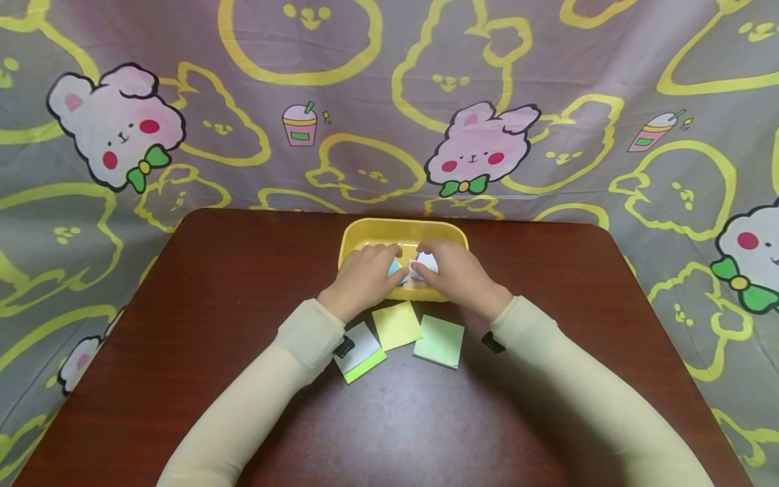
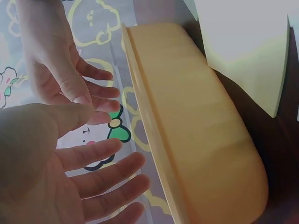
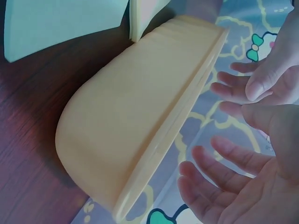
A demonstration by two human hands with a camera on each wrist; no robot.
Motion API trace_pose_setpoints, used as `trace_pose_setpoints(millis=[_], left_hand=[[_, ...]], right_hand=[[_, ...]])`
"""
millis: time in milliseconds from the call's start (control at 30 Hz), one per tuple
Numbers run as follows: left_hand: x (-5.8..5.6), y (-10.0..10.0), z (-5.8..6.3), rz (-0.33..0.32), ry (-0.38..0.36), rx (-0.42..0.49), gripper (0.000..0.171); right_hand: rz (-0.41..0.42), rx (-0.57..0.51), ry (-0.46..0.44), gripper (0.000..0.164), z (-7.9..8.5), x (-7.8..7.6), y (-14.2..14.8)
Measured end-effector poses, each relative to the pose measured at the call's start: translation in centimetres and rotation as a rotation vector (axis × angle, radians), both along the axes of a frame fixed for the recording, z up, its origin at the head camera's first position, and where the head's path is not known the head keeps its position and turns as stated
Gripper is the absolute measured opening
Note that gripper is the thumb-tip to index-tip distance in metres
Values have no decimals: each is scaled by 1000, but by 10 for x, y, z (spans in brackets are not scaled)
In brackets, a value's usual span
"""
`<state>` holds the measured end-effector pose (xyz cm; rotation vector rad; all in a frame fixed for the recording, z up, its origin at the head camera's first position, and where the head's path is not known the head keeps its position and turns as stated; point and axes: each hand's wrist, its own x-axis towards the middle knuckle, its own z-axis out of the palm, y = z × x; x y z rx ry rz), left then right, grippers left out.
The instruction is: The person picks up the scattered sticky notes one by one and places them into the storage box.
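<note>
Both hands are above a yellow plastic bin (image 1: pixel 404 222) at the back of the table. My left hand (image 1: pixel 364 276) is over its left half, my right hand (image 1: pixel 459 272) over its right half, thumbs close together. In the wrist views the left hand (image 2: pixel 70 172) and right hand (image 3: pixel 247 163) have loosely spread fingers with nothing between them. A blue piece (image 1: pixel 394 266) and a white piece (image 1: pixel 427 262) show inside the bin, partly hidden by the hands. In front lie a yellow sticky note pad (image 1: pixel 397 326), a light green pad (image 1: pixel 439 341) and a white pad with a bright green edge (image 1: pixel 360 350).
The dark reddish-brown table (image 1: pixel 389 419) reaches forward and to both sides of the bin. Behind it hangs a grey cloth (image 1: pixel 365 101) with cartoon rabbits and yellow outlines. The bin's outer wall (image 2: pixel 196 121) stands close to the pads.
</note>
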<state>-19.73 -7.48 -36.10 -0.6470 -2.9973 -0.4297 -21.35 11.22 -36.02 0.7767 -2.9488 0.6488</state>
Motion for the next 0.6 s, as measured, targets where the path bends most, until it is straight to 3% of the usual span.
trace_pose_setpoints(millis=[267,600], left_hand=[[6,-1,4,-15,15,-4,43],[9,-6,0,-8,17,11,42]], right_hand=[[24,0,19,46,1,10,1],[34,-16,37,43,-2,14,5]])
